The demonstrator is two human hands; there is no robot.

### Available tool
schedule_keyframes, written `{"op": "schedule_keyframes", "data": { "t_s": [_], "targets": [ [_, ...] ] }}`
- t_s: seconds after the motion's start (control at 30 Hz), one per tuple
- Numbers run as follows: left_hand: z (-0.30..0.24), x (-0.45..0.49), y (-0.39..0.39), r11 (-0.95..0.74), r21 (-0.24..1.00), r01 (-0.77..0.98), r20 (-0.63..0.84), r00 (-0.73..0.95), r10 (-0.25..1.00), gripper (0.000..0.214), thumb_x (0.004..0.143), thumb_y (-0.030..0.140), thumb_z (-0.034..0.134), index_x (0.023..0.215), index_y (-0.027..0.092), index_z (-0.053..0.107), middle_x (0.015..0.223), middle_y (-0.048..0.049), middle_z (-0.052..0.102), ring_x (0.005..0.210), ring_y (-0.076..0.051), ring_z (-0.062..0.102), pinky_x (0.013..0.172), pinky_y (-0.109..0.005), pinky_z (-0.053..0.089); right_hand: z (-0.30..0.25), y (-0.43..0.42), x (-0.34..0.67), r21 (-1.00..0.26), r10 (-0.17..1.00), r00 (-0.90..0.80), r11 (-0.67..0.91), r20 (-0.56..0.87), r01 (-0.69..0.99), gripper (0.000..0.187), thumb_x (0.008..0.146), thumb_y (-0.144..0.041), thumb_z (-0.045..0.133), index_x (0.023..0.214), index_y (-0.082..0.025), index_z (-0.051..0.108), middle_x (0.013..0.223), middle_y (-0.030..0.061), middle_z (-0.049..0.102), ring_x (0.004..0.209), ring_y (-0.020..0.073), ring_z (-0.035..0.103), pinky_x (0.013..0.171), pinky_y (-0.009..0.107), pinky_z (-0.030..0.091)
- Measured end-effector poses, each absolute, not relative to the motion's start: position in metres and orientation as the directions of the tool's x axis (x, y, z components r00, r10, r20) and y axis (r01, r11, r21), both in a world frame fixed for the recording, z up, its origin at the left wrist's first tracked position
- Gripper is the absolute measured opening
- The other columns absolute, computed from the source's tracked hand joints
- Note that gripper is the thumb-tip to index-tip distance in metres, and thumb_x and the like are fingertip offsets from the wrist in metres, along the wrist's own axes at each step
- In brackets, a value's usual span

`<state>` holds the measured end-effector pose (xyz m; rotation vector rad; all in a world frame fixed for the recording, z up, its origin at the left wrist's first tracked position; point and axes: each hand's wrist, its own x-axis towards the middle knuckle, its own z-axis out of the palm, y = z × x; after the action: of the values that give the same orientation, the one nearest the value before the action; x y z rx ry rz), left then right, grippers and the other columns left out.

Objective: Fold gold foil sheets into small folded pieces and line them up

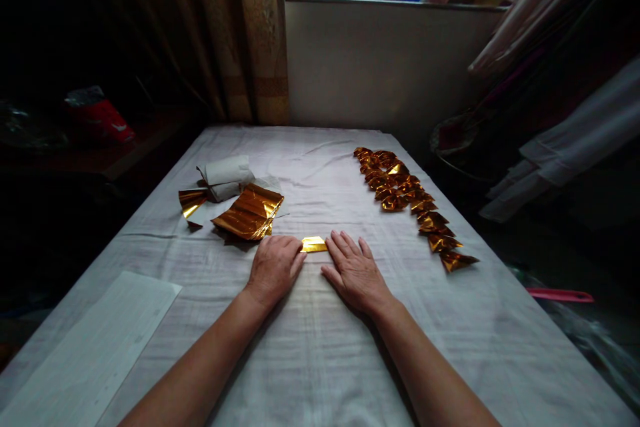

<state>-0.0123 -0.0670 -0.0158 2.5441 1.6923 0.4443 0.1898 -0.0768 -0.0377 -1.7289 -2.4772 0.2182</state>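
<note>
Between my hands a small strip of folded gold foil paper (314, 245) lies flat on the cloth-covered table (320, 360). My left hand (275, 267) has its fingers curled together over the strip's left end, thumb against it. Stretched out flat, my right hand (353, 267) rests its fingertips at the strip's right end. Just beyond my left hand is a stack of gold foil sheets (249, 210). On the right, several folded gold foil pieces (395, 180) are lined up in rows running toward the table's right edge.
Behind the foil stack lies a white paper bundle (227, 173), with a loose gold foil scrap (193, 201) beside it. A white sheet (100, 340) covers the table's near left. A curtain (240, 33) hangs past the far edge; white clothing (580, 127) hangs at right.
</note>
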Motion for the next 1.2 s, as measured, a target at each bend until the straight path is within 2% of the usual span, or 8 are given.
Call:
{"op": "schedule_keyframes", "data": {
  "t_s": [0.17, 0.4, 0.6, 0.77, 0.93, 1.07, 1.2],
  "targets": [
    [-0.016, 0.000, -0.054, -0.296, 0.171, 0.940, 0.173, 0.267, 0.948, 0.019, 0.090, 0.037, 0.062, 0.100, 0.021, 0.066, 0.099, -0.0071, 0.067, 0.096, -0.026, 0.058, 0.082, -0.039, 0.041, -0.038, -0.077, 0.191, -0.198, 0.937, -0.348, 0.347, 0.029, 0.917, 0.059, 0.099, -0.050, 0.038, 0.150, -0.022, 0.037, 0.159, 0.0080, 0.031, 0.147, 0.0261, 0.026, 0.118, 0.052, 0.016],
    [-0.018, 0.001, -0.052, -0.253, 0.276, 0.927, 0.146, 0.219, 0.965, 0.017, 0.086, 0.034, 0.067, 0.098, 0.023, 0.065, 0.101, -0.0043, 0.068, 0.098, -0.025, 0.057, 0.086, -0.038, 0.039, -0.039, -0.077, 0.191, -0.222, 0.936, -0.348, 0.352, 0.062, 0.909, 0.057, 0.098, -0.048, 0.043, 0.148, -0.021, 0.041, 0.157, 0.0090, 0.034, 0.146, 0.0280, 0.028, 0.117, 0.053, 0.018],
    [-0.018, 0.004, -0.051, -0.249, 0.320, 0.914, 0.167, 0.205, 0.965, 0.017, 0.084, 0.031, 0.068, 0.096, 0.022, 0.061, 0.093, -0.0029, 0.068, 0.094, -0.024, 0.058, 0.085, -0.037, 0.040, -0.038, -0.078, 0.191, -0.252, 0.927, -0.338, 0.370, 0.162, 0.894, 0.052, 0.095, -0.041, 0.050, 0.143, -0.021, 0.048, 0.152, 0.0121, 0.044, 0.141, 0.0301, 0.036, 0.115, 0.054, 0.024],
    [-0.025, 0.004, -0.053, -0.312, 0.333, 0.890, 0.252, 0.236, 0.939, 0.019, 0.083, 0.028, 0.070, 0.099, 0.022, 0.061, 0.091, -0.0028, 0.069, 0.092, -0.023, 0.059, 0.086, -0.037, 0.040, -0.043, -0.077, 0.194, -0.335, 0.913, -0.322, 0.394, 0.250, 0.856, 0.044, 0.092, -0.033, 0.054, 0.135, -0.022, 0.055, 0.144, 0.0124, 0.053, 0.136, 0.0296, 0.044, 0.112, 0.055, 0.029],
    [-0.031, 0.002, -0.054, -0.474, 0.270, 0.838, 0.381, 0.359, 0.852, 0.034, 0.086, 0.021, 0.066, 0.120, 0.025, 0.060, 0.095, -0.0027, 0.070, 0.092, -0.022, 0.060, 0.086, -0.037, 0.039, -0.050, -0.075, 0.198, -0.396, 0.894, -0.280, 0.411, 0.349, 0.821, 0.029, 0.090, -0.027, 0.057, 0.118, -0.020, 0.063, 0.135, 0.0122, 0.061, 0.128, 0.0293, 0.052, 0.109, 0.055, 0.034],
    [-0.031, 0.003, -0.055, -0.546, 0.205, 0.813, 0.420, 0.431, 0.799, 0.026, 0.089, 0.023, 0.064, 0.115, 0.029, 0.065, 0.090, -0.0016, 0.070, 0.085, -0.021, 0.060, 0.080, -0.035, 0.040, -0.054, -0.072, 0.199, -0.384, 0.856, -0.272, 0.453, 0.441, 0.804, 0.015, 0.089, -0.021, 0.059, 0.100, -0.021, 0.068, 0.123, 0.0092, 0.068, 0.120, 0.0289, 0.057, 0.102, 0.050, 0.041],
    [-0.032, 0.005, -0.059, -0.588, 0.219, 0.779, 0.452, 0.453, 0.768, 0.020, 0.091, 0.031, 0.064, 0.110, 0.028, 0.068, 0.093, -0.0030, 0.070, 0.087, -0.020, 0.060, 0.079, -0.034, 0.042, -0.052, -0.071, 0.198, -0.339, 0.806, -0.285, 0.501, 0.519, 0.797, 0.013, 0.088, -0.018, 0.061, 0.093, -0.024, 0.071, 0.114, 0.0051, 0.071, 0.114, 0.0268, 0.058, 0.098, 0.043, 0.043]
  ]
}}
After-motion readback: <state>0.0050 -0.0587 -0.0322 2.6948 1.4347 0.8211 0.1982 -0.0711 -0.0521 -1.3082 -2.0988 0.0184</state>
